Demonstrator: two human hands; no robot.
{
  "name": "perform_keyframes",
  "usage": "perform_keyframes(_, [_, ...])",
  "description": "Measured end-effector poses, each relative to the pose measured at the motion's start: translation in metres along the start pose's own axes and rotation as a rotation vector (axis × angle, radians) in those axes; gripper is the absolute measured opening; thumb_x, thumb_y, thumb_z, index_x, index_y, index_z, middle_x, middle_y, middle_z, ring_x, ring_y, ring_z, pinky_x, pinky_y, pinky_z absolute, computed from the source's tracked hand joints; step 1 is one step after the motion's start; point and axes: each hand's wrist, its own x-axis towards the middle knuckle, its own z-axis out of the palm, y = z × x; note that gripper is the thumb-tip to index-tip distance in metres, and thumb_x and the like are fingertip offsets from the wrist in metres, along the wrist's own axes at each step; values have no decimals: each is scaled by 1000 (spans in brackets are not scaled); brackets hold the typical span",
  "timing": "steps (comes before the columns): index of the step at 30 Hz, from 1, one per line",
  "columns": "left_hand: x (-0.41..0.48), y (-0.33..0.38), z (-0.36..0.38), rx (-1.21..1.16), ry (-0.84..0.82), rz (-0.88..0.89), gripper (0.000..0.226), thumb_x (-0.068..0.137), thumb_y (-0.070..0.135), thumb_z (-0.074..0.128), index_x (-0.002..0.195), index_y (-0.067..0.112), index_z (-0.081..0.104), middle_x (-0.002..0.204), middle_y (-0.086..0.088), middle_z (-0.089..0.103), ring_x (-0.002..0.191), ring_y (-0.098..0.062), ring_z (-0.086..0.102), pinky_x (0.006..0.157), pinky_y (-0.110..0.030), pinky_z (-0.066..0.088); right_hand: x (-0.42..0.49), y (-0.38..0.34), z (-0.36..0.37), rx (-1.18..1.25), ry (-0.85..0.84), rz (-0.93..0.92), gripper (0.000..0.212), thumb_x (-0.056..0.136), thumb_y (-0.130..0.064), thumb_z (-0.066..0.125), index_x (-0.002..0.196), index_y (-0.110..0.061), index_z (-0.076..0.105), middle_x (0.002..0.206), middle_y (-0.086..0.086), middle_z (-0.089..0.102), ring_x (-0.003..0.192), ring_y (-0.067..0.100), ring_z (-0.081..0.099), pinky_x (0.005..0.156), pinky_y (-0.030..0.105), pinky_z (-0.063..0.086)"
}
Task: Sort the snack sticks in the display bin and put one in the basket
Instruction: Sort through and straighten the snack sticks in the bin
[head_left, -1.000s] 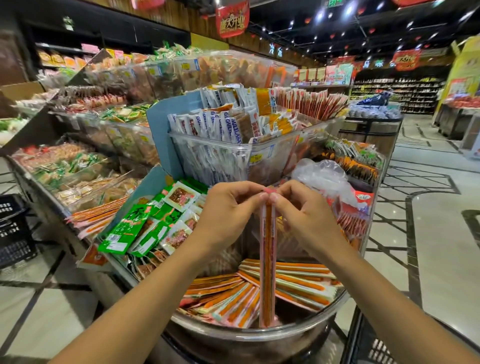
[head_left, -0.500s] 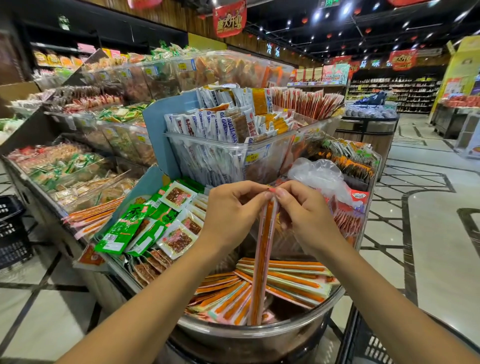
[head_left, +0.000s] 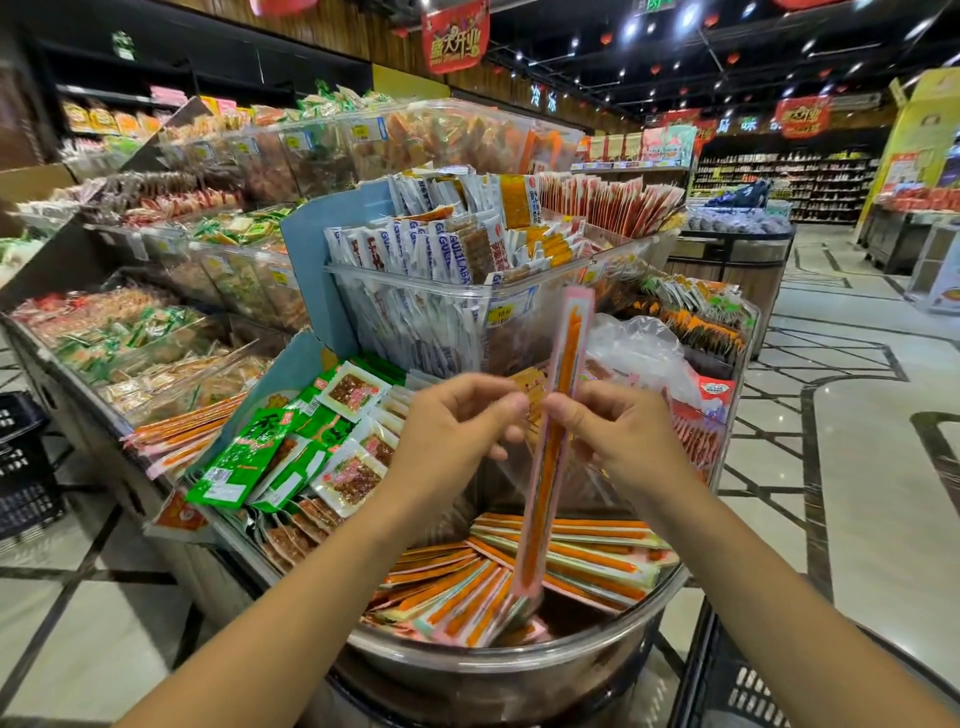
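Observation:
My right hand (head_left: 618, 441) pinches a long pink-edged snack stick (head_left: 566, 338) at about mid-length and holds it nearly upright over the display bin (head_left: 519, 670). The stick's lower end hangs just above the pile of similar orange sticks (head_left: 587, 556) lying in the bin. My left hand (head_left: 457, 431) has its fingers curled, with the fingertips right beside the stick. Motion blur hides whether they touch it. Part of a black basket (head_left: 748, 686) shows at the bottom right, by my right forearm.
Green and white snack packets (head_left: 291, 447) fill the tray left of the bin. A clear tub of white packets (head_left: 415, 322) stands behind it, with a plastic bag (head_left: 639, 348) to the right. Another black basket (head_left: 21, 457) sits on the floor, far left.
The stick has swung from hanging below both hands to standing upright, its top well above them. Both hands pinched its top end before; now they are at its middle.

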Motion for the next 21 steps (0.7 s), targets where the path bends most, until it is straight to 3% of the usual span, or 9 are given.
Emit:
perform_keyframes(4, [-32,-33,4,130,-222,-133,16,86,16,78,102,18,74,92,-4,77,85,-17,74,79,-33,61,8,-9,-7,99,132,37,22,93,-22,70,84,-3,74,54,2,56,49,14,46,49,22,39])
perform_keyframes(8, [-43,-42,2,100,-176,-154,9,86,13,78,94,12,75,76,-7,74,66,-17,70,72,-43,61,11,-12,-10,44,167,53,32,93,-32,69,80,-3,72,56,8,55,49,16,49,49,26,41])
perform_keyframes(10, [-40,-38,-2,100,-112,-132,7,85,10,78,91,10,75,73,-7,73,63,-17,69,63,-36,60,11,-10,-11,-125,179,37,38,91,-41,70,74,-8,71,60,11,61,50,15,52,52,36,48])
perform_keyframes(13, [-31,-30,-14,94,-37,-124,6,85,5,77,88,10,75,71,-8,72,62,-18,67,55,-29,57,7,-5,-13,-485,287,-163,39,87,-42,75,64,-14,60,54,-2,53,50,7,45,54,29,39])
perform_keyframes(14, [-28,-29,-19,108,-33,-117,8,85,5,77,86,12,76,70,-8,71,60,-17,65,54,-28,54,5,-5,-12,-569,280,-293,33,86,-39,76,67,-17,61,60,-6,54,52,6,45,54,28,38])
perform_keyframes(16, [-22,-24,-28,149,-53,-96,11,84,6,78,83,17,78,68,-7,69,57,-16,60,51,-25,48,2,-6,-7,-720,111,-506,16,85,-34,76,89,-20,69,84,-6,60,60,7,47,57,29,45])
perform_keyframes(18, [-17,-16,-37,175,-69,-74,13,84,5,78,81,17,79,68,-10,67,56,-16,57,49,-25,45,1,-4,-2,-883,-59,-550,33,84,-31,78,116,-24,71,103,-3,61,70,9,52,58,31,49])
perform_keyframes(21, [-11,-1,-51,291,-101,-5,14,83,3,79,84,17,81,65,1,68,55,-4,55,52,-15,41,3,-8,2,-952,-61,-554,35,85,-30,79,119,-28,70,96,-9,58,74,18,61,56,31,48])
